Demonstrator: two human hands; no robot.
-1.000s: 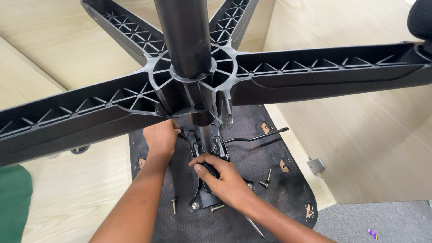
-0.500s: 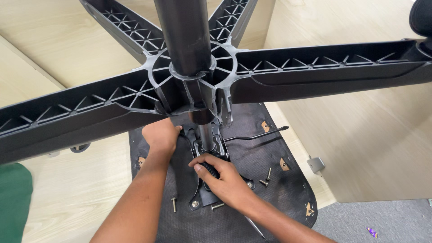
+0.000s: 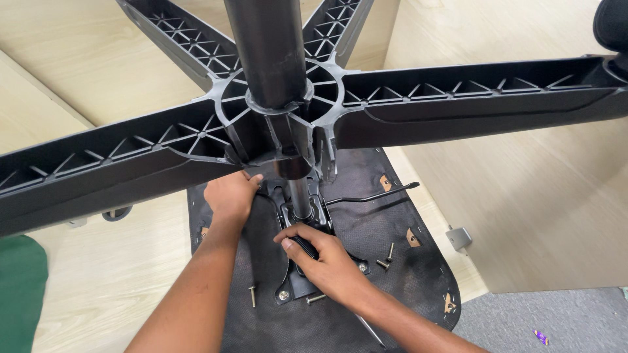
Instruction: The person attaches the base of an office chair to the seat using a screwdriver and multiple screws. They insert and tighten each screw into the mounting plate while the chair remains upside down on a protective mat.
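An office chair lies upside down. Its black star base (image 3: 458, 104) and gas cylinder column (image 3: 268, 52) rise toward me. Below them is the black underside of the seat (image 3: 392, 281) with a metal mechanism plate (image 3: 297, 284) at the foot of the column. My left hand (image 3: 229, 196) rests against the mechanism just under the hub of the base. My right hand (image 3: 324, 258) is closed around a black ribbed handle (image 3: 302, 247) on the plate. A thin black lever (image 3: 373, 195) sticks out to the right.
Loose screws lie on the seat underside: one at the left (image 3: 252, 295), a pair at the right (image 3: 386, 256), one near my wrist (image 3: 315, 299). Light wood panels (image 3: 523, 216) enclose the spot. Grey carpet (image 3: 556, 320) shows at bottom right, something green (image 3: 19, 287) at bottom left.
Both hands stay where they were on the mechanism; my right hand has shifted very slightly on the handle. The chair has not moved.
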